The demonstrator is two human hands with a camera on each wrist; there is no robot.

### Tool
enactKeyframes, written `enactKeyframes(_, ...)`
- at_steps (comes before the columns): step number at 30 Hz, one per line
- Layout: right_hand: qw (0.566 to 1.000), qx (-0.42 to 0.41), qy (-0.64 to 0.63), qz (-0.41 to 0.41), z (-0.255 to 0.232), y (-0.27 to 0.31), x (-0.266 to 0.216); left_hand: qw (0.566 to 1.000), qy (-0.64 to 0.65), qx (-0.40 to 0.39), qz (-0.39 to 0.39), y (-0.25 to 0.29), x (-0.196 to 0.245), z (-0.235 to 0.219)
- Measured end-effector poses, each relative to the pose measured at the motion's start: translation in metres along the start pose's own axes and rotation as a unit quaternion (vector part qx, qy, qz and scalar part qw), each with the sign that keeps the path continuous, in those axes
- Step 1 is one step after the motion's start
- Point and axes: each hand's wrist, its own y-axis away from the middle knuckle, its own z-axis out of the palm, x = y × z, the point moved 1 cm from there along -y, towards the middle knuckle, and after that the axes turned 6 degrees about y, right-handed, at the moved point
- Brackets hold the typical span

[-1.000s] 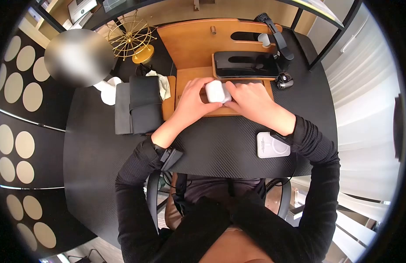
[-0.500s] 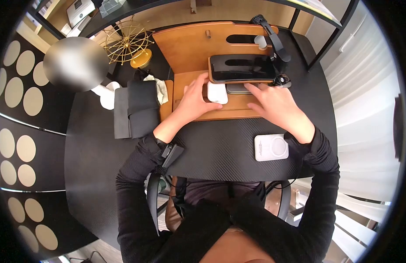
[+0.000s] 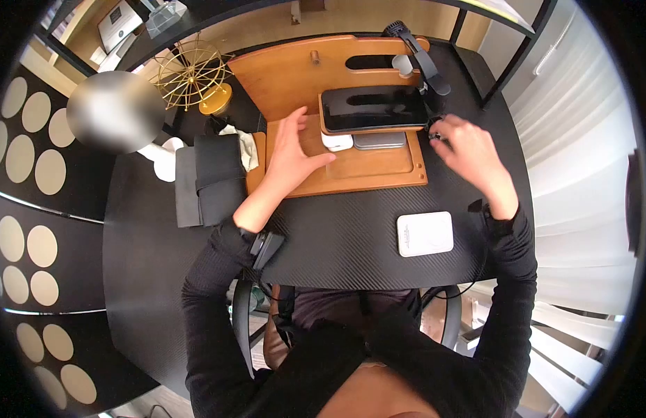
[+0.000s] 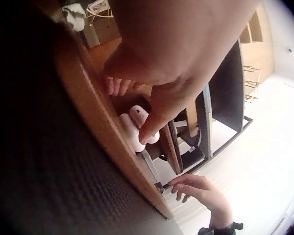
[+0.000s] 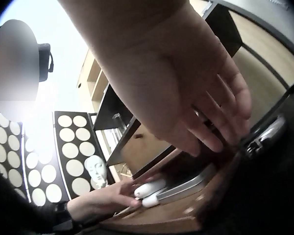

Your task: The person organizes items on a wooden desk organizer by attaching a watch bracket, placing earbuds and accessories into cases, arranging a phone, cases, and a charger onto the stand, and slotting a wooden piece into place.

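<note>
A white rounded case [image 3: 337, 142] lies on the wooden organizer's base [image 3: 358, 180], partly beneath the raised shelf. Two white rounded shapes show there in the left wrist view. Beside it is a slim grey case [image 3: 380, 141]. My left hand [image 3: 289, 159] is spread at the white case's left, thumb extended near its front edge, gripping nothing. My right hand [image 3: 473, 152] hovers at the organizer's right end, fingers loosely bent. Near its fingertips is a dark and shiny metallic object [image 5: 264, 139]; whether they touch it is unclear.
A black phone [image 3: 375, 108] lies on the raised shelf, with black headphones [image 3: 431, 73] hung at its right. A white slab [image 3: 425, 234] sits near the desk's front edge. Black and grey pouches [image 3: 218, 177] and a gold wheel ornament [image 3: 190, 75] stand left.
The white case went from between both hands down onto the base, then farther back under the shelf. My left hand has let go of it. My right hand has moved right, away from the cases.
</note>
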Motion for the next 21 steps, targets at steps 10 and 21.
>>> enactKeyframes(10,0.993,-0.023,-0.108,-0.051,0.031,-0.011,0.058,0.94,-0.071,-0.29,0.167,0.069,0.118,0.054)
enactKeyframes(21,0.934,-0.099,-0.342,-0.023,0.003,0.037,0.014,0.942,-0.062,-0.288,0.159,0.058,0.105,0.037)
